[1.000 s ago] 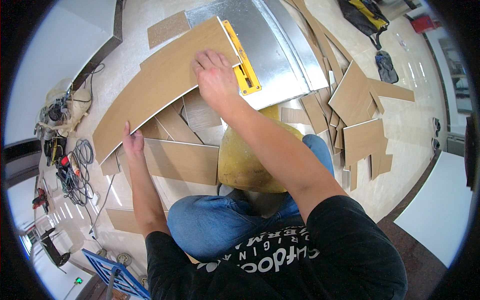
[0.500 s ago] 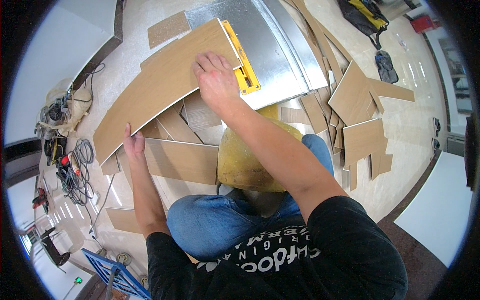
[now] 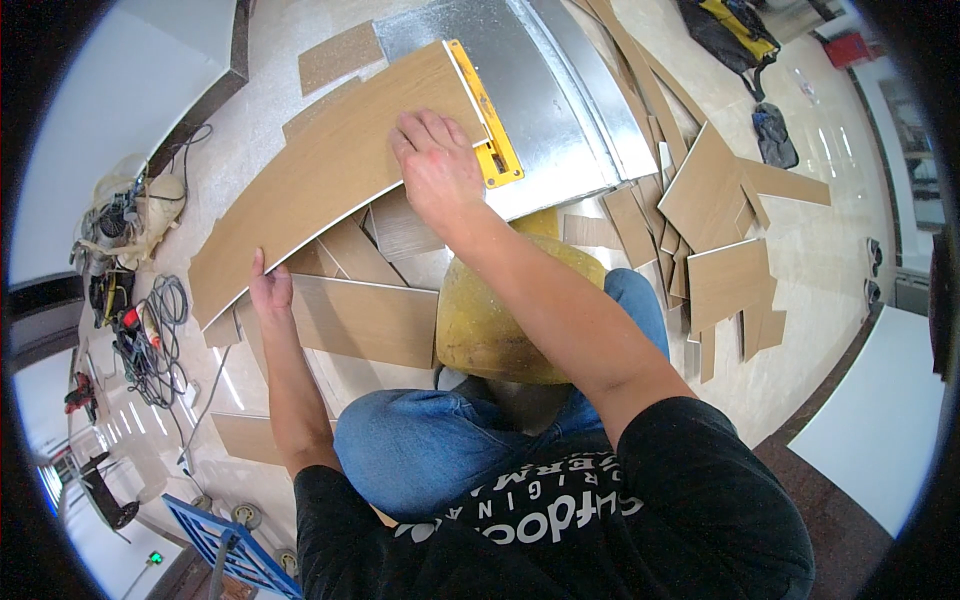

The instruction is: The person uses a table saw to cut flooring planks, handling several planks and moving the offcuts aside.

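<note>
A long wood-look plank lies slanting across the left part of a shiny metal saw table. Its right end overlaps a yellow insert plate set in the tabletop. My right hand presses on the plank near that end, fingers bent over the top face; its thumb is hidden. At the plank's lower left edge, my left hand grips it, thumb on top and the other fingers partly underneath. Any blade is too small or hidden to make out.
Several cut plank pieces are piled right of the table, and more offcuts lie below the plank. A worn yellow rounded object stands between my legs. Coiled cables and a blue cart are on the left.
The plank has slid slightly to the right, covering a little more of the yellow insert plate. Both hands keep their places on it.
</note>
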Motion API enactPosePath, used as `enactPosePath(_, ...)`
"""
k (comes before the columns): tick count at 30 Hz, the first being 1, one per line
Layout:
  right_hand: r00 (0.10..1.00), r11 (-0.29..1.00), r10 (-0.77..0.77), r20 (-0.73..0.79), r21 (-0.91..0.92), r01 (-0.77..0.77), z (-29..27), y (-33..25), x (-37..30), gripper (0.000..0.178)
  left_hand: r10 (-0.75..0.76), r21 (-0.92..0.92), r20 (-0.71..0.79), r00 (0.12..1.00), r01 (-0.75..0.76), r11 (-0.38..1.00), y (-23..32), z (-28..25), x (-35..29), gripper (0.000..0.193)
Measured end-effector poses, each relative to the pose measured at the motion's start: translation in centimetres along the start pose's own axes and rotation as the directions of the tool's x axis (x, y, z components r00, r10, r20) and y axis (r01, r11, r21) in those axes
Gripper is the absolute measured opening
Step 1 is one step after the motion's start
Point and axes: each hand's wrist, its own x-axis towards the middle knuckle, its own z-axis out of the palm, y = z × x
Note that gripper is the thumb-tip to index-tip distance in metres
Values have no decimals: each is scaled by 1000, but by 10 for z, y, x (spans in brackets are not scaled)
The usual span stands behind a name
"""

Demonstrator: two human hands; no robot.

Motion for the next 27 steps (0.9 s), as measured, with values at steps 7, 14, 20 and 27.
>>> enactPosePath(7, 1000, 1000, 4, 27, 18, -4, -6, -4, -3, 34, 29, 26, 4, 1000, -29, 999, 4, -8, -4, 32)
enactPosePath(14, 1000, 1000, 8, 9, 24, -8, -11, -7, -9, 34, 25, 44, 13, 1000, -26, 999, 3, -6, -14, 33)
enactPosePath(20, 1000, 1000, 1, -7, 18, -1, -12, -6, -12, 34, 69, 69, -87, 994, -63, 996, -3, 0, -26, 34)
enactPosePath(27, 1000, 1000, 1, -18, 18, 0, -15, -10, -16, 34, 82, 58, -48, 995, -79, 995, -2, -6, -32, 35)
